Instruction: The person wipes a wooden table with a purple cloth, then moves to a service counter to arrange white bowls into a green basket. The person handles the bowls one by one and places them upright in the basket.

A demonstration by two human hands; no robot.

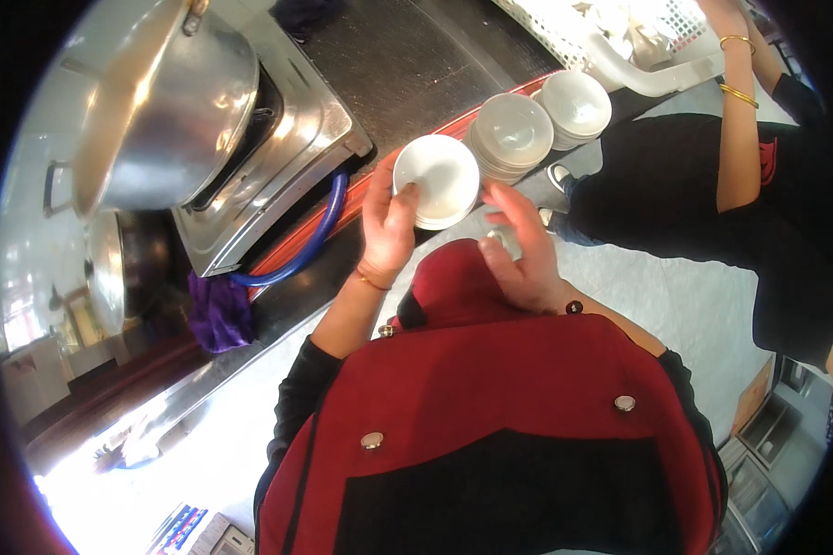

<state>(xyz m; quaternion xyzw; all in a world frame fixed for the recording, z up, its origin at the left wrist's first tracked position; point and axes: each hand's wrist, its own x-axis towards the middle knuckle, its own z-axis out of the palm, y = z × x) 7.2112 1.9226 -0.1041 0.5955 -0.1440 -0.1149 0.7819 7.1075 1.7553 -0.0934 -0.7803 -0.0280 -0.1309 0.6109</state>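
A short stack of white bowls is held in my left hand, with the thumb over the rim of the top bowl. Just right of it, my right hand is raised with fingers apart and slightly blurred, holding nothing. Beyond my hands, a taller stack of white bowls stands at the counter's edge. Another stack of white bowls is beside it, farther right.
A large metal pot sits on a stainless steel gas stove at left, with a blue hose below. A purple cloth hangs nearby. A co-worker stands at right, hands near a white plastic basket.
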